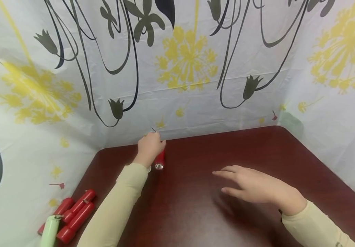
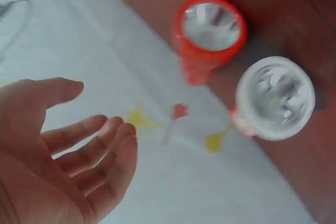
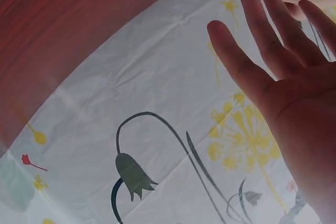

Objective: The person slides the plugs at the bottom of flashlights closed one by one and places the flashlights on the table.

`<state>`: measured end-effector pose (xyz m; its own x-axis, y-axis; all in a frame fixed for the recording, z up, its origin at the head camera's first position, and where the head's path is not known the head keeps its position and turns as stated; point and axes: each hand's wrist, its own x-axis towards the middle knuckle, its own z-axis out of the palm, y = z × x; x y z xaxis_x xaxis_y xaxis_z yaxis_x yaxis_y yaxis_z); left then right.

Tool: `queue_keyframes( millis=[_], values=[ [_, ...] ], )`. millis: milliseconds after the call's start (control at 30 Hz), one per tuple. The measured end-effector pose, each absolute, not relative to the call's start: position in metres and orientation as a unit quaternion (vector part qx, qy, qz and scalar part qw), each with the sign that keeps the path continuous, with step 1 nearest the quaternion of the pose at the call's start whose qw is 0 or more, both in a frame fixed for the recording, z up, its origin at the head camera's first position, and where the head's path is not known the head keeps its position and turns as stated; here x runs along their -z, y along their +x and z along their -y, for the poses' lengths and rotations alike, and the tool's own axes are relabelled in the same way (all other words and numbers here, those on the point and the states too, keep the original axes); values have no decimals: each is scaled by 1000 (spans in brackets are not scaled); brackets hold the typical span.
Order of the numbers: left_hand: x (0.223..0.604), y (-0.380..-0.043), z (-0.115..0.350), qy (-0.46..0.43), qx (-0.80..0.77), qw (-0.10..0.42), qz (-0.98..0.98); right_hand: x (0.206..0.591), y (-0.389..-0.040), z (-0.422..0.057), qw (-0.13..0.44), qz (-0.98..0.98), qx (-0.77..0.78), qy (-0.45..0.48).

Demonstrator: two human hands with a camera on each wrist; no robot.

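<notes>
Near the far edge of the table, my left hand (image 1: 149, 145) is above and beside two flashlights. One is a red flashlight (image 1: 160, 158), its lens facing the near side. The other has a white-rimmed head (image 2: 247, 90) and a reddish body; in the head view my wrist hides most of it. In the left wrist view, the fingers (image 2: 113, 174) are loosely bent, apart from both flashlights, with nothing held. My right hand (image 1: 251, 183) hovers over the right half of the table, fingers extended and holding nothing.
Several red flashlights (image 1: 78, 219) lie together at the table's left edge, with a light green flashlight-like cylinder (image 1: 50, 230) by them. The dark red table (image 1: 189, 212) is bordered by a white patterned sheet (image 1: 177, 103) at the back and sides.
</notes>
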<state>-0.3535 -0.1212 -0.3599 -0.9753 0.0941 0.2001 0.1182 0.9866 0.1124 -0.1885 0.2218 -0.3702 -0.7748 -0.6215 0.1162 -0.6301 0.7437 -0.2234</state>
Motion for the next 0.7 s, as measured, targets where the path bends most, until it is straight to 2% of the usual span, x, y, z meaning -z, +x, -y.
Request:
queue_keyframes(
  millis=[233,467,700],
  values=[
    [356,-294,121,-114,72,95,986,368,-186,-221,26,934,-156,319],
    [364,-227,119,-163,115,124,972,365,-182,-217,26,933,-183,309],
    [372,-185,119,-175,136,141,965,369,-175,-208,33,932,-195,304]
  ],
)
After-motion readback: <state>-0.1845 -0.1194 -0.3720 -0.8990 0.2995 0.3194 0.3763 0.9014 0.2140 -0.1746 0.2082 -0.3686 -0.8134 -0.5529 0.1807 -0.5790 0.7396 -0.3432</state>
